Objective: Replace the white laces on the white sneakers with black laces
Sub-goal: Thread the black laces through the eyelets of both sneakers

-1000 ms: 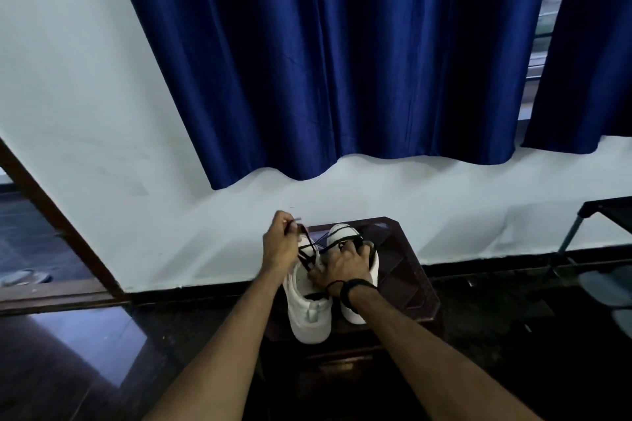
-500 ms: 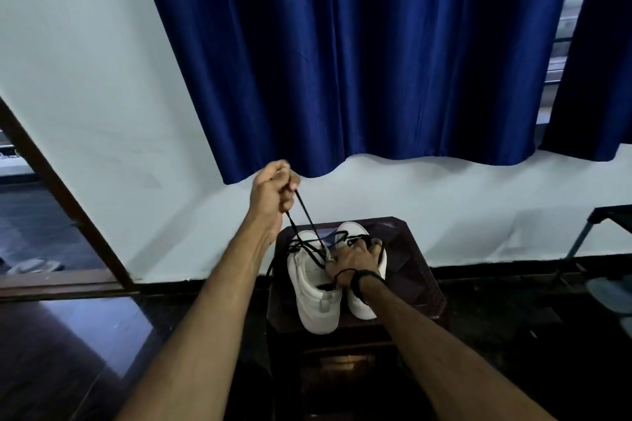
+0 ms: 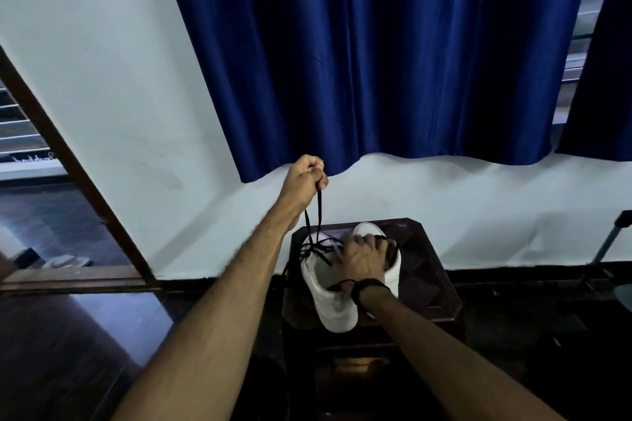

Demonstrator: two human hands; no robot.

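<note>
Since half a second ago your left hand point(image 3: 305, 178) barely shifts; it stays raised above the far left corner of the tabletop point(image 3: 431, 270), fist closed and pinching the black lace point(image 3: 319, 212), which runs taut down from it to the left sneaker point(image 3: 326, 294).

Nearest you, that sneaker's heel hangs just over the near edge of the tabletop. Your right hand point(image 3: 361, 261) presses down across both shoes, fingers curled over the collar of the right sneaker point(image 3: 393, 268), gripping it; a dark band sits on that wrist. Slack black lace crosses the left sneaker's tongue and drapes off its left side.

Watch the pull: judging by the overhang, a hard upward tug could tip the left sneaker off the near edge if your right hand eases. The loose strands could also snag or knot under tension. Whether any white lace remains threaded is too dim to tell.

Beyond, a blue curtain point(image 3: 376, 55) hangs against the white wall.
</note>
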